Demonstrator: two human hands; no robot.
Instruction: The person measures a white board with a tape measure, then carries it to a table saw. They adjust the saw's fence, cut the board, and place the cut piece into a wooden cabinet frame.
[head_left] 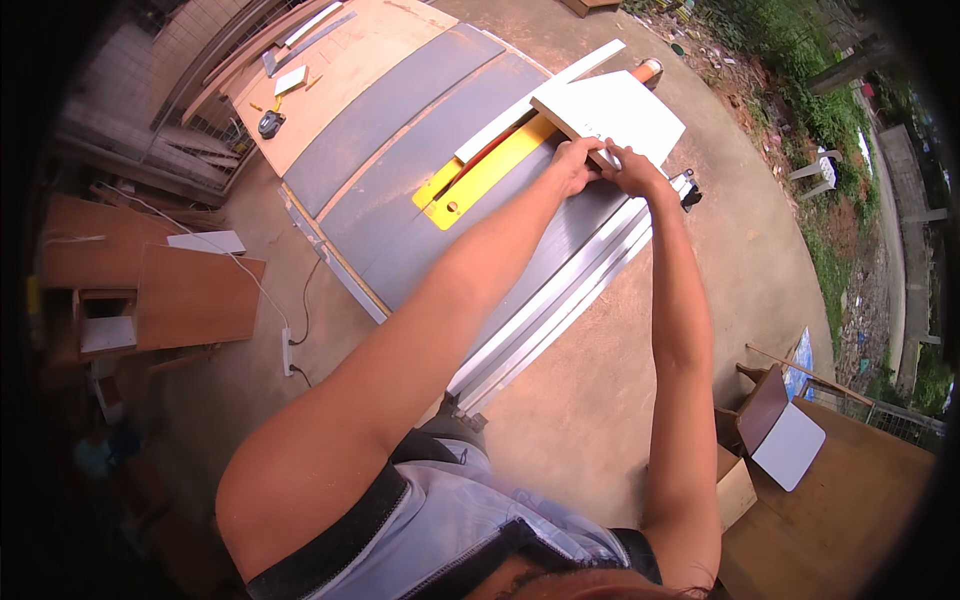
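A white board (pixel 625 110) with a brown edge lies on the grey table saw (pixel 395 235), toward its far right end. My left hand (pixel 576 166) is closed at the board's near corner, its fingertips partly hidden. Close beside it, my right hand (pixel 634 172) is closed on the same near edge, and the two hands almost touch. Left of the board is the saw's yellow insert plate (pixel 445 205), with a red strip (pixel 500 146) along its slot. A long narrow white strip (pixel 590 62) lies alongside the board.
A tape measure (pixel 270 123) and a small white block (pixel 291 80) rest on the wooden extension (pixel 350 60). Silver rails (pixel 565 300) run along the saw's near right side. Brown panels (pixel 195 295) and a power strip (pixel 287 352) with cords are at left. A white plastic chair (pixel 820 172) stands far right.
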